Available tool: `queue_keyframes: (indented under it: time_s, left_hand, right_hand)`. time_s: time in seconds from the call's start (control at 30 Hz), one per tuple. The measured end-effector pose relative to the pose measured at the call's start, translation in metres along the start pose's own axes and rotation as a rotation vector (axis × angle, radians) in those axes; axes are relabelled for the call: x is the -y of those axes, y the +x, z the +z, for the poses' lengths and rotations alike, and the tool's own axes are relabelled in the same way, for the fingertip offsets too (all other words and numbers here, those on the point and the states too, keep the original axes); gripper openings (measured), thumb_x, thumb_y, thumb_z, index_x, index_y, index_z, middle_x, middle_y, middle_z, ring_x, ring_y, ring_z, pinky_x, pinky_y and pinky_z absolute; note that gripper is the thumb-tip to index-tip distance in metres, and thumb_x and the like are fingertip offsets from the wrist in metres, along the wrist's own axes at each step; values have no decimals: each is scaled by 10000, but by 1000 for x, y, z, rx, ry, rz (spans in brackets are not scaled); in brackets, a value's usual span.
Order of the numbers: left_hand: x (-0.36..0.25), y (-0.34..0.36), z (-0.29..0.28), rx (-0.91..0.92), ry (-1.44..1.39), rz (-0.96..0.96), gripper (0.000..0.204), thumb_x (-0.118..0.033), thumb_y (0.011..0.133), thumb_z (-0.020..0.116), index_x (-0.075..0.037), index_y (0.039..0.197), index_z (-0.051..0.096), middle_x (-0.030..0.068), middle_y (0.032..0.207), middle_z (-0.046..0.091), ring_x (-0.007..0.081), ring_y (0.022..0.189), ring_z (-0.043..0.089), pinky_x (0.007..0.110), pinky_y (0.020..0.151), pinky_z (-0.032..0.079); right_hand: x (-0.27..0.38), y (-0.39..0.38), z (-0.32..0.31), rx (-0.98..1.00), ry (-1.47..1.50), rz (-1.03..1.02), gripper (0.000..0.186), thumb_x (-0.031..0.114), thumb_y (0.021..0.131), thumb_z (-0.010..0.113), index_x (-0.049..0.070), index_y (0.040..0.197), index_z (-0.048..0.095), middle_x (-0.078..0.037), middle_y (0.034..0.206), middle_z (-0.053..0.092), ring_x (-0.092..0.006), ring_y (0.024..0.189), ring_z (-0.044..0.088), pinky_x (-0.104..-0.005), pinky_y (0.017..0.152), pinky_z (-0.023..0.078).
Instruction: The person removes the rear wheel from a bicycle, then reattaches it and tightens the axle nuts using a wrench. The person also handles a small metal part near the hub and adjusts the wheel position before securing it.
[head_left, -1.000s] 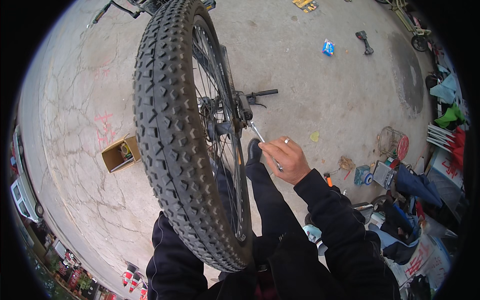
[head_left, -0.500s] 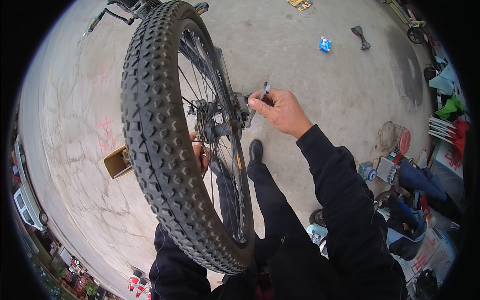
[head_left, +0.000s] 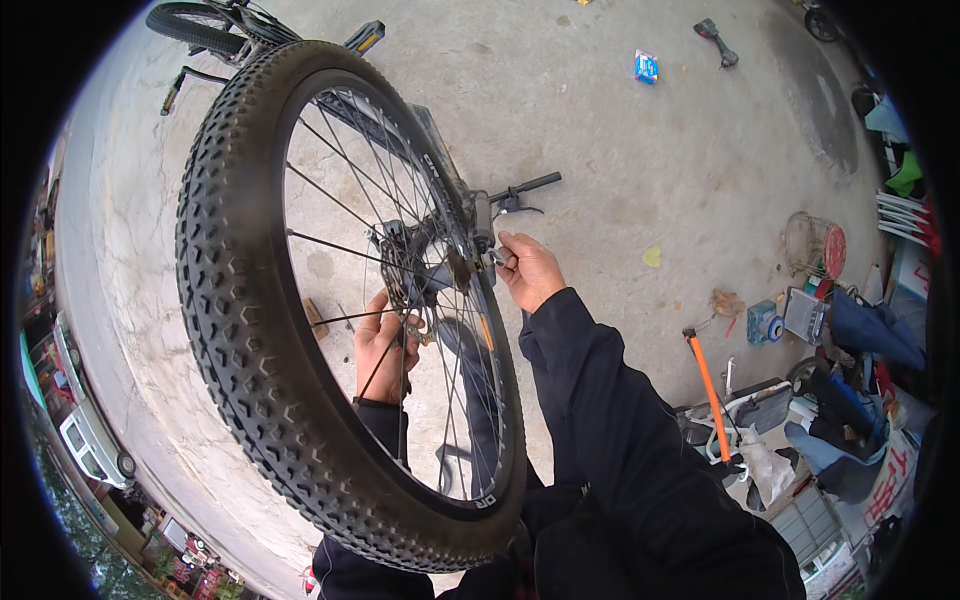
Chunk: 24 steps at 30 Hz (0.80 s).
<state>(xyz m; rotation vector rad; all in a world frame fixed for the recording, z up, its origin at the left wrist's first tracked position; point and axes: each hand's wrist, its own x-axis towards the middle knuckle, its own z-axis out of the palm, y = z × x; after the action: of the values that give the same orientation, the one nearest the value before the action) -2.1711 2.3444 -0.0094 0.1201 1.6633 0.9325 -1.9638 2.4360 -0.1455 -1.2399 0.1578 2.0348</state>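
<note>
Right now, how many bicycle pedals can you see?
2: one black, orange-marked pedal at upper left; one black, yellow-marked pedal farther right, just above the black knobby tyre in the picture. Others may be hidden.

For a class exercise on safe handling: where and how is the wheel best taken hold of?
Probably by the tyre, wrapped over from outside at its near edge, low in the picture. There its thick, knobbly band shows uncovered, while the spokes inside look thin.

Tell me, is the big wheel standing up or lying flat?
Standing up: seen from above, the wheel shows us its knobbly tread, spokes running down to the hub.
</note>
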Motion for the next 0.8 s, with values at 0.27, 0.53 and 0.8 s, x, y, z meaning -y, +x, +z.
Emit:
queue_keyframes:
  time_s: [0.27, 0.53, 0.8]
  left_hand:
    - [5, 3, -3, 38, -50, 38, 423, -207, 1107, 498, -87, 1506, 428, 55, 876, 680, 56, 528, 544, 187, 383, 366]
    - [1, 1, 0, 31, -8, 30, 427, -160, 1089, 470, -83, 1507, 429, 43, 854, 682, 53, 531, 541, 175, 394, 381]
    - [0, -1, 2, 14, 21, 32, 344, -136, 1100, 416, -82, 1428, 505, 84, 911, 673, 82, 552, 528, 199, 392, 355]
  right_hand:
    - [-38, -33, -6, -178, 188, -87, 83, 112, 980, 698, 106, 1023, 627, 22, 877, 619, -93, 727, 571, -334, 797, 546]
    - [-15, -58, -29, -173, -88, -269, 811, 59, 975, 687, 33, 1601, 173, -81, 981, 662, -145, 813, 628, -365, 777, 542]
    - [66, -93, -7, -151, -1207, -713, 926, 43, 930, 671, -17, 1624, 60, -137, 815, 721, -182, 721, 698, -314, 754, 549]
